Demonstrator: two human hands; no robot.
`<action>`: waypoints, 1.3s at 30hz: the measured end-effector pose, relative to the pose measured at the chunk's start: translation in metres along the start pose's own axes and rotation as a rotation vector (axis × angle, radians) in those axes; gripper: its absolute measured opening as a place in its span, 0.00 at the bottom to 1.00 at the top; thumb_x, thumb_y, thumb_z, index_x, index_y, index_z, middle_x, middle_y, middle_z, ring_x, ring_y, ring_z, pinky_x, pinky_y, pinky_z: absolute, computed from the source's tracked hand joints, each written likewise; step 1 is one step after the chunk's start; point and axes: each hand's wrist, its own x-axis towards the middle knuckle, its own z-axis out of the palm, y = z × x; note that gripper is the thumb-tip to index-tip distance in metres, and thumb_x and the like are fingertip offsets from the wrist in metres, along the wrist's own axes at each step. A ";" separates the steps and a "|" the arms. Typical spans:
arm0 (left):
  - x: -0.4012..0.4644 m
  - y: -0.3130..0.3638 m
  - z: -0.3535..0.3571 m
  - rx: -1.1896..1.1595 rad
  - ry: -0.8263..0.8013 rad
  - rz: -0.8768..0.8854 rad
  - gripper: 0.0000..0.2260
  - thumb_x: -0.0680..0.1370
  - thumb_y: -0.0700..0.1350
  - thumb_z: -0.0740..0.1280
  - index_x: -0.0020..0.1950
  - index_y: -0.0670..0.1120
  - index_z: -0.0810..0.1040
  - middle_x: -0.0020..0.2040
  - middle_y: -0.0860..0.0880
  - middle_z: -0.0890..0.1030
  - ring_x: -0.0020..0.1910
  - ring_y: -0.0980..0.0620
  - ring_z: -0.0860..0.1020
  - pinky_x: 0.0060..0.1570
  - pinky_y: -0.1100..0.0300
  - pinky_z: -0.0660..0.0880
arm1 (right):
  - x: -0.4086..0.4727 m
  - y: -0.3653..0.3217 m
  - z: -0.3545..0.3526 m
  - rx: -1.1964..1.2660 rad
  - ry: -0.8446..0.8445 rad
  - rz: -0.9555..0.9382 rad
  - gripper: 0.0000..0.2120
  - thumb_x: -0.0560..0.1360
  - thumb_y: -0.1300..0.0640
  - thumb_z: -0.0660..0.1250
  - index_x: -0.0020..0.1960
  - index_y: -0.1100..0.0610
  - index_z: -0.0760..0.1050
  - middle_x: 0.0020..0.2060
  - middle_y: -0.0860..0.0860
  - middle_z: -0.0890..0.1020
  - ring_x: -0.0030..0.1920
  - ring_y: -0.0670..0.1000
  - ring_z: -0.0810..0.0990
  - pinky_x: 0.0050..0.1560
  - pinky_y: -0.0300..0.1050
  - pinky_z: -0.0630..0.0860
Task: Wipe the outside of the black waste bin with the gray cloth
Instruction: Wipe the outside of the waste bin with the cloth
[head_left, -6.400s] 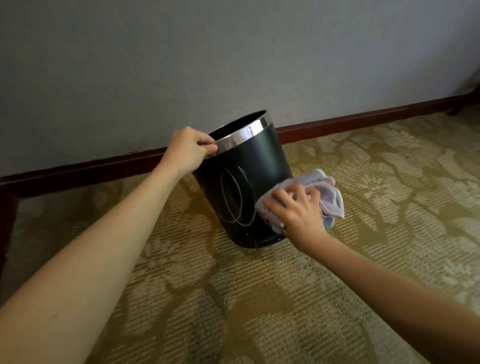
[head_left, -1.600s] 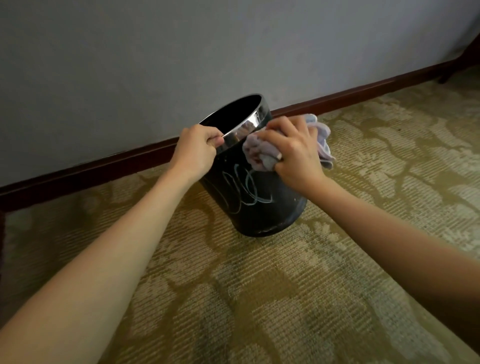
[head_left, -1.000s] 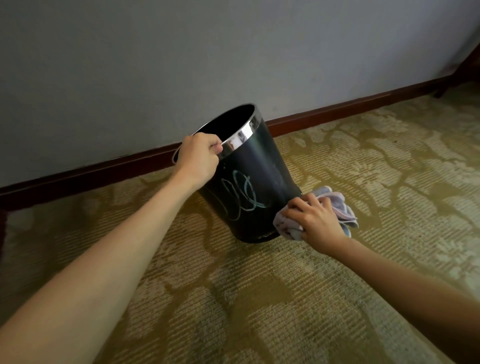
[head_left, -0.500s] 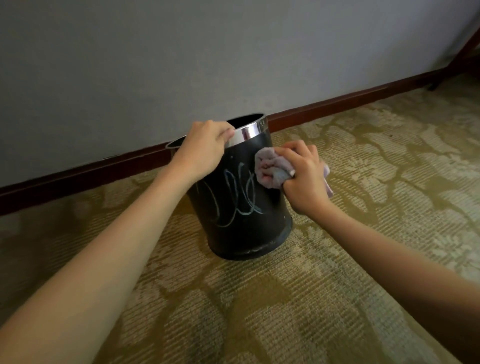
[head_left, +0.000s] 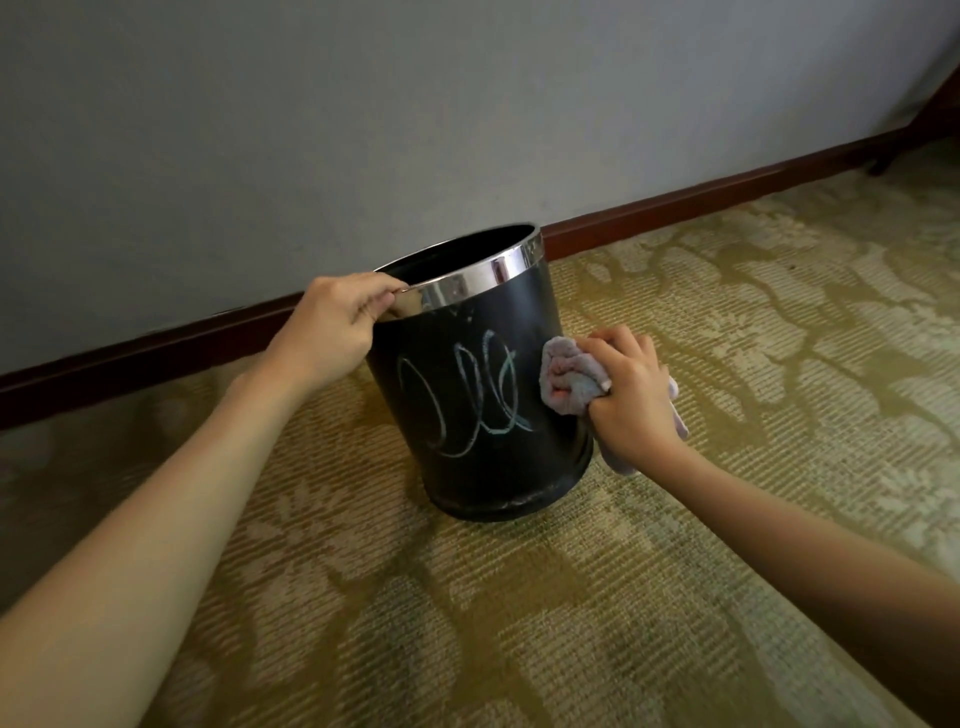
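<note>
Both forearms reach in from the near edge, out across the carpet (head_left: 519, 623). The bin (head_left: 483, 415) stands on that carpet, leaning a touch toward the left, just short of the baseboard (head_left: 675, 208) and wall (head_left: 363, 104).

Right hand (head_left: 628, 400) first: fingers curled tight round the bunched cloth (head_left: 569, 382), pressing it onto the bin's right flank about halfway up, a tail of fabric hanging out behind the palm. Left hand (head_left: 337, 327) sits on the far-left side, thumb and fingers pinching the chrome rim (head_left: 467, 283), wrist straight, bracing.

Now the risks. The chalky scribble (head_left: 467, 400) sits on the near face, and the cloth is beside it, not on it, so strokes kept to the flank would likely miss the mark altogether. Press hard sideways and the light bin could tip further or skid on the carpet if that rim pinch slips. And the loose wad may just smear chalk rather than lift it.
</note>
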 end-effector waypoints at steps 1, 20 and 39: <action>0.001 0.001 0.000 -0.009 0.014 -0.028 0.11 0.80 0.38 0.60 0.55 0.49 0.80 0.47 0.54 0.80 0.47 0.57 0.77 0.44 0.67 0.69 | 0.002 -0.004 -0.002 0.010 0.002 -0.002 0.24 0.66 0.70 0.64 0.59 0.54 0.77 0.53 0.50 0.74 0.52 0.54 0.67 0.50 0.62 0.69; 0.011 0.007 0.010 -0.078 0.062 -0.192 0.14 0.80 0.39 0.60 0.45 0.57 0.78 0.42 0.53 0.80 0.45 0.55 0.77 0.42 0.63 0.68 | -0.046 0.017 0.000 -0.375 -0.242 -0.452 0.20 0.59 0.57 0.78 0.50 0.52 0.80 0.51 0.51 0.80 0.50 0.59 0.74 0.42 0.56 0.70; 0.011 0.021 0.012 -0.045 0.082 -0.210 0.14 0.79 0.38 0.60 0.42 0.56 0.78 0.36 0.59 0.77 0.39 0.61 0.75 0.37 0.67 0.67 | -0.053 0.018 0.007 -0.430 -0.158 -0.572 0.20 0.58 0.56 0.78 0.49 0.53 0.80 0.48 0.53 0.80 0.50 0.58 0.71 0.40 0.56 0.70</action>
